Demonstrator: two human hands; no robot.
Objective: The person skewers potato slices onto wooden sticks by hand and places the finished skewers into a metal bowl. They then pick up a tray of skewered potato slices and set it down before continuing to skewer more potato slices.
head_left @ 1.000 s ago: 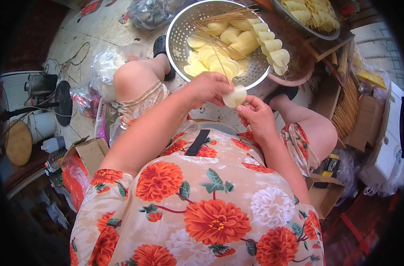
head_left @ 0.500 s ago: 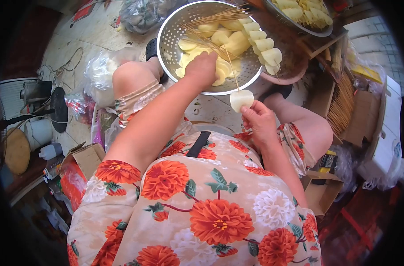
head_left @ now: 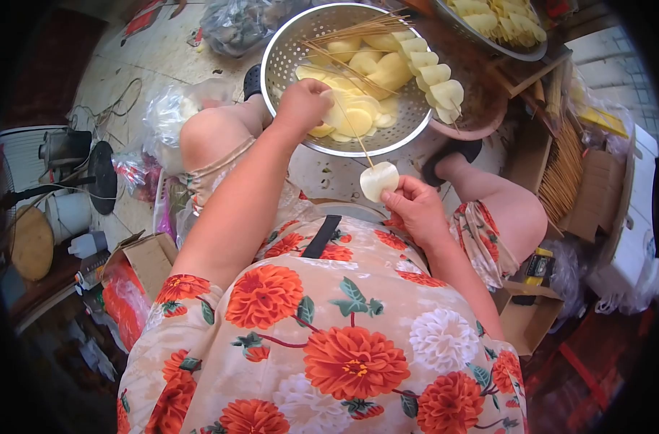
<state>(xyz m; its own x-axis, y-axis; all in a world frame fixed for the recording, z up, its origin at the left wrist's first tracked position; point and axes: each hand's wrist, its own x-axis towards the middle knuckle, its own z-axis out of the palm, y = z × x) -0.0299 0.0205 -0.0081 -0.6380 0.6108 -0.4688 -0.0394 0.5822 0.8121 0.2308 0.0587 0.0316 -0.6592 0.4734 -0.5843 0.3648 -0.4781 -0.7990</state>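
Note:
My left hand (head_left: 302, 110) pinches a thin pale slice (head_left: 335, 107) over the near left part of a perforated metal colander (head_left: 275, 72). My right hand (head_left: 417, 210), below the colander's near rim, grips another round pale slice (head_left: 379, 181) with a thin wooden skewer (head_left: 363, 150) through it. The skewer points up and left, its tip at the slice in my left hand; whether it pierces that slice, I cannot tell. Loose yellow slices (head_left: 359, 121), peeled yellow pieces (head_left: 391, 70) and a bundle of skewers (head_left: 358, 29) lie in the colander. Skewered slices (head_left: 436, 74) rest across its right rim.
A second metal bowl (head_left: 514, 52) of skewered slices stands at the upper right, beside a reddish-brown basin (head_left: 485, 119). More skewers (head_left: 563, 166) lie in a box on the right. Plastic bags (head_left: 172, 119), a fan (head_left: 101, 177) and an open carton (head_left: 147, 260) are on the left.
My left hand has lifted out of the slices, moving left and slightly up with one slice. My right hand's slice has shifted left and down, and its skewer leans further left.

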